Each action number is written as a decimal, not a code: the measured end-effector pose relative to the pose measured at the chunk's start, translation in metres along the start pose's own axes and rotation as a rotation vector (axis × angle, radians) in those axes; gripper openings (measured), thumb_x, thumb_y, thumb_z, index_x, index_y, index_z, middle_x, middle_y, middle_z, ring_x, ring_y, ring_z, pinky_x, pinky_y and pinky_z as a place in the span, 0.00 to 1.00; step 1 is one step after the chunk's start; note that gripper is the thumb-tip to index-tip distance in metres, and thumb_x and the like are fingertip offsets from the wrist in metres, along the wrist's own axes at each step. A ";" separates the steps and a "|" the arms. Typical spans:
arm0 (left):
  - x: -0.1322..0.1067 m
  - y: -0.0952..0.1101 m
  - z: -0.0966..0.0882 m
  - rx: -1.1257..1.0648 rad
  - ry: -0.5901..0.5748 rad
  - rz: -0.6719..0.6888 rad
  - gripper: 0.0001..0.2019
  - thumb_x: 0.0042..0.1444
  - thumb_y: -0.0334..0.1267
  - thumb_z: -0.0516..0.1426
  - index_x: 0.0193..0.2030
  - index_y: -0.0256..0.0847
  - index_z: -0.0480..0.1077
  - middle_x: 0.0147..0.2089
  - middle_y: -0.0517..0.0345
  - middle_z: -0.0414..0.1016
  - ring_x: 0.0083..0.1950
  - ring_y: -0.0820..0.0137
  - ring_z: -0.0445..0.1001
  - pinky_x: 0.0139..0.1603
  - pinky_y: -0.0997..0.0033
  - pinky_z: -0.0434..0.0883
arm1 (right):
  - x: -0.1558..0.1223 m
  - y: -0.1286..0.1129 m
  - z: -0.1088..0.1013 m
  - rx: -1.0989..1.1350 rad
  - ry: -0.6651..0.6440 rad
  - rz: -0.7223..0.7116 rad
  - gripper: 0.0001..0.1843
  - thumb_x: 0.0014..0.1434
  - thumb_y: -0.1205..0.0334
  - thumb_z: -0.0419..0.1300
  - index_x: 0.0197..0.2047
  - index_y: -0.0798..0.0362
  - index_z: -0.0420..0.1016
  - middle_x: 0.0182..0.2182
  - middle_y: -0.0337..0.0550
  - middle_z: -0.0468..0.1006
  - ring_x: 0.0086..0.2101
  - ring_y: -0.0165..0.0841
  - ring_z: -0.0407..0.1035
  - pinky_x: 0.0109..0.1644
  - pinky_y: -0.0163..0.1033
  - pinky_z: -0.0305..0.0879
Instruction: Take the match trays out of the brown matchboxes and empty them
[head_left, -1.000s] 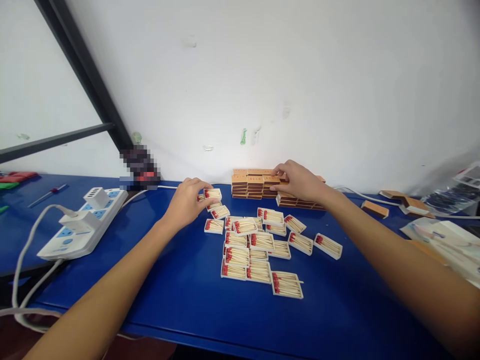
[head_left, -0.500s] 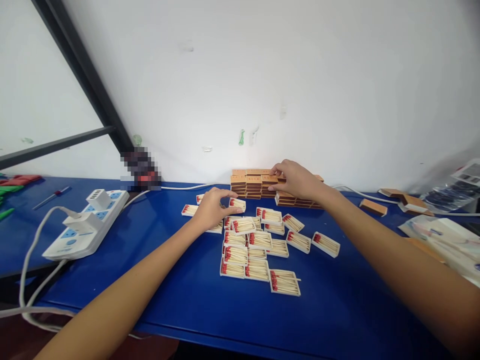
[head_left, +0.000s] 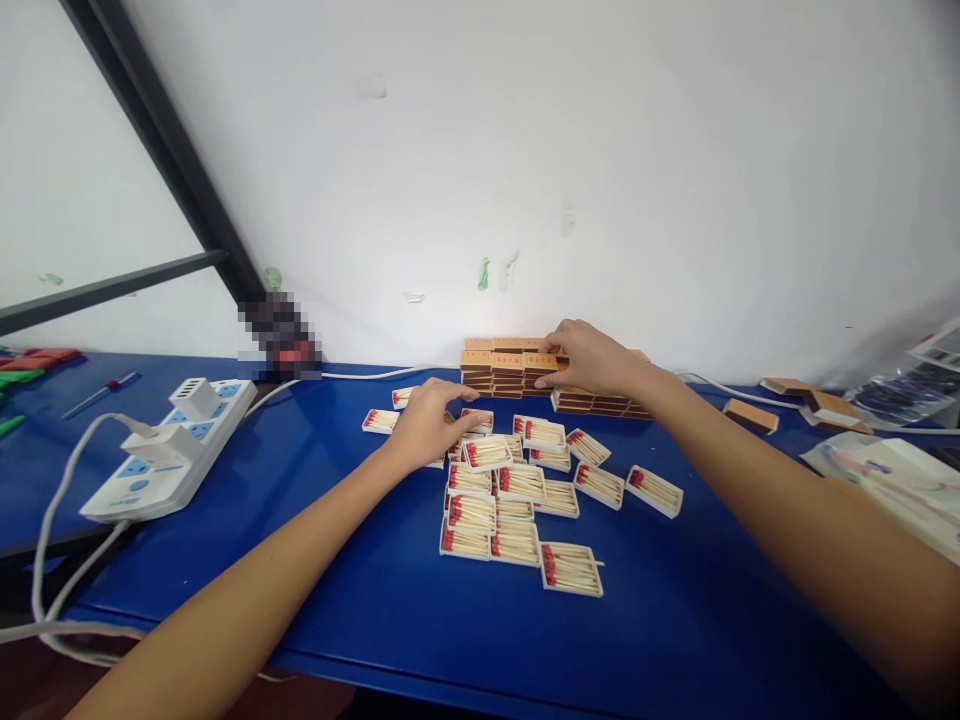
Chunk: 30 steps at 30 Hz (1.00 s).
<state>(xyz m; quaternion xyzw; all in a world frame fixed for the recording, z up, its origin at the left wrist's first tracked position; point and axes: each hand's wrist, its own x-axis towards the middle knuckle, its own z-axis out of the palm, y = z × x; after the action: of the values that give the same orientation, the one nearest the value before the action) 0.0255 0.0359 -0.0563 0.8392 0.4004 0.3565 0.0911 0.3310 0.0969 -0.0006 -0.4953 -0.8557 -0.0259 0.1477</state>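
Observation:
My left hand (head_left: 435,425) is over the left part of the pile of open matchbox trays, its thumb and index finger apart. A small tray of red-headed matches (head_left: 478,421) lies just by the thumb, partly covered by it. Around it are several more white trays of matches (head_left: 472,512), some stacked and some loose. At the back, my right hand (head_left: 581,358) pinches the right end of an orange-topped matchbox (head_left: 539,362) on the front row of stacked matchboxes (head_left: 507,364). The fingers hide part of the stack behind them.
A white power strip (head_left: 176,450) with plugs and cables lies to the left on the blue table (head_left: 360,610). Loose matchbox sleeves (head_left: 751,416) and a plastic packet (head_left: 885,490) lie at right. The white wall (head_left: 637,150) rises right behind the stack.
The tray that was between my left finger and thumb now sits lower on the pile, with the index finger off it. My right hand has barely shifted at the stack.

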 end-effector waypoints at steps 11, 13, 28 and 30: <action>-0.002 0.007 -0.002 -0.004 0.041 0.077 0.11 0.69 0.44 0.63 0.54 0.43 0.79 0.51 0.50 0.85 0.56 0.57 0.79 0.58 0.49 0.75 | 0.010 -0.001 -0.002 -0.118 -0.033 -0.012 0.22 0.54 0.41 0.72 0.41 0.50 0.82 0.42 0.53 0.77 0.45 0.50 0.71 0.46 0.52 0.71; -0.002 0.007 -0.002 -0.002 0.038 0.077 0.11 0.69 0.44 0.63 0.54 0.43 0.79 0.50 0.50 0.85 0.55 0.57 0.79 0.58 0.49 0.75 | 0.009 0.001 -0.008 -0.110 -0.025 0.007 0.22 0.55 0.41 0.72 0.42 0.49 0.83 0.43 0.53 0.78 0.45 0.49 0.72 0.46 0.51 0.71; -0.008 0.013 -0.007 0.037 0.124 0.108 0.08 0.69 0.40 0.63 0.50 0.43 0.79 0.49 0.52 0.85 0.52 0.58 0.80 0.56 0.52 0.75 | -0.134 0.030 -0.031 -0.015 -0.241 0.352 0.21 0.44 0.48 0.79 0.35 0.45 0.78 0.35 0.49 0.82 0.35 0.50 0.76 0.37 0.53 0.69; -0.008 0.013 -0.007 0.044 0.127 0.111 0.08 0.68 0.39 0.64 0.50 0.42 0.79 0.48 0.53 0.85 0.52 0.58 0.80 0.56 0.52 0.74 | -0.143 0.037 -0.023 0.004 -0.256 0.379 0.19 0.44 0.51 0.79 0.35 0.45 0.78 0.35 0.49 0.83 0.36 0.51 0.77 0.38 0.54 0.70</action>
<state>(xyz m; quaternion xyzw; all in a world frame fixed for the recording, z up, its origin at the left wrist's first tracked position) 0.0255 0.0201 -0.0496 0.8376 0.3660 0.4047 0.0274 0.4344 -0.0092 -0.0217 -0.6460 -0.7593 0.0669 0.0412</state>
